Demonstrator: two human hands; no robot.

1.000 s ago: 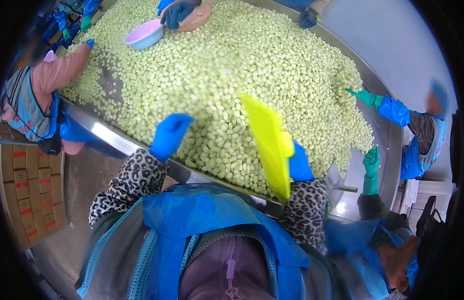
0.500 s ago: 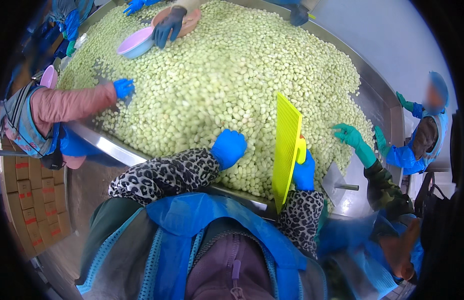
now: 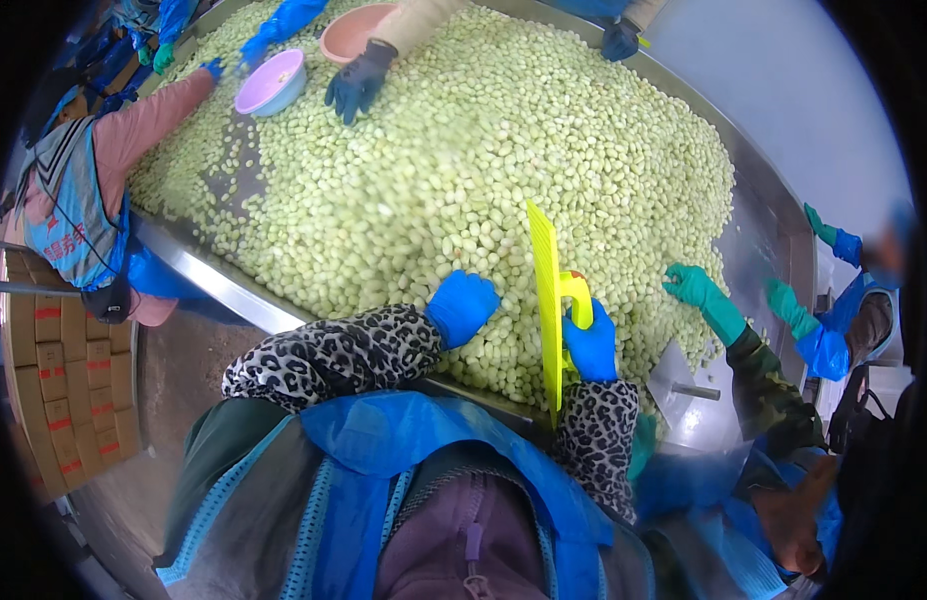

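Observation:
A wide heap of pale green oval pieces point(image 3: 583, 150) covers a large metal table. My right hand point(image 3: 590, 342), in a blue glove, is closed round the handle of a bright yellow plastic float point(image 3: 545, 300). The float stands nearly upright, edge toward me, its flat side facing left against the near part of the heap. My left hand point(image 3: 463, 309), also blue-gloved, rests on the pieces left of the float with its fingers curled under. Whatever those fingers hold, if anything, is hidden.
The table's metal rim point(image 3: 218, 280) runs along the near left. Co-workers reach in: a green glove point(image 3: 705, 300) at right, a dark glove point(image 3: 360, 82) beyond. A purple-blue bowl point(image 3: 272, 84) and a peach bowl point(image 3: 353, 35) sit far left. A flat plate with handle point(image 3: 683, 385) lies right.
The yellow float has shifted slightly left and turned more edge-on. My left hand has moved slightly. The pink-sleeved co-worker's arm now reaches farther away, and the dark glove has left the bowls.

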